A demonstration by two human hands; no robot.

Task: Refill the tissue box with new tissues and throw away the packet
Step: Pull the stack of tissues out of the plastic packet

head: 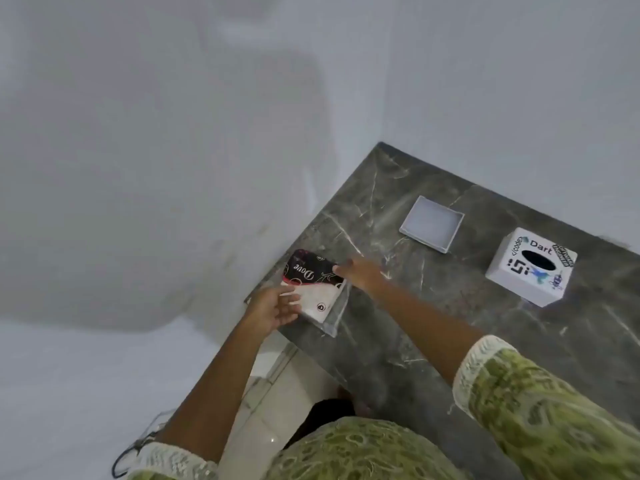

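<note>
Marble-patterned grey surface, with both hands at a tissue packet near its corner.

Lying flat at the surface's edge, the black, red and white packet sits between the hands: the left hand rests spread-fingered on its white near end, the right hand touches its far side with fingers extended, neither clenched. Well apart stand the stickered white tissue box, its oval slot dark, and a shallow white lid.

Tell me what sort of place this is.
Probably a room in a home, though little shows. A dark marble-look table stands in a corner of plain white walls, above a pale tiled floor. A sticker-covered tissue box suggests personal, everyday use.
</note>
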